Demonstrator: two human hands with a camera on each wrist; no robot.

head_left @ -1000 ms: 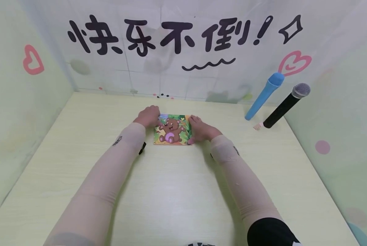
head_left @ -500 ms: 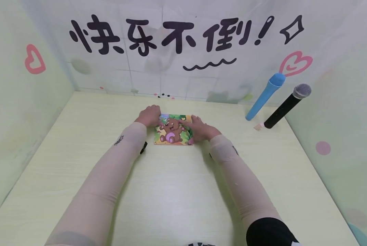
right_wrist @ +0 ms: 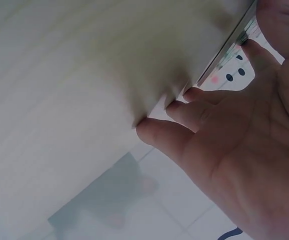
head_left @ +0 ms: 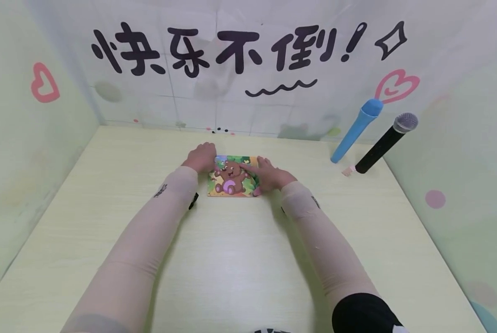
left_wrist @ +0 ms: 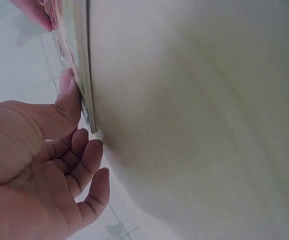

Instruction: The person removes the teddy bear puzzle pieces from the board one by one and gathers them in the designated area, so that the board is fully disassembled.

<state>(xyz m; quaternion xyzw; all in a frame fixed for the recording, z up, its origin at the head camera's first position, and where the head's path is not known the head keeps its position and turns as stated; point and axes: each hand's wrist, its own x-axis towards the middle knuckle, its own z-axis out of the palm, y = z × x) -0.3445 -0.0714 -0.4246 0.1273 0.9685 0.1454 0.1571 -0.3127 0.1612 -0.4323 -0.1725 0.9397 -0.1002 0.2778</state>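
A flat rectangular picture board (head_left: 230, 185) with a smiling brown bear lies on the table in the head view. My left hand (head_left: 201, 157) holds its left side. In the left wrist view, the thumb rests on the face of the board (left_wrist: 79, 45), with the other fingers curled by its edge. At the right side is my right hand (head_left: 269, 175), its index finger stretched over the picture and its thumb by the near corner. The right wrist view shows other right fingertips (right_wrist: 147, 127) touching the table beside the board.
A blue microphone (head_left: 357, 132) and a black microphone (head_left: 382, 148) with a silver mesh head stand at the table's back right. A printed sheet (head_left: 148, 106) with large black characters covers the back wall. The pale wooden table (head_left: 232, 259) stretches toward me.
My right index finger has moved from the board's right edge onto the picture, near the bear's head, and stays there. The left hand and board look almost unmoved.
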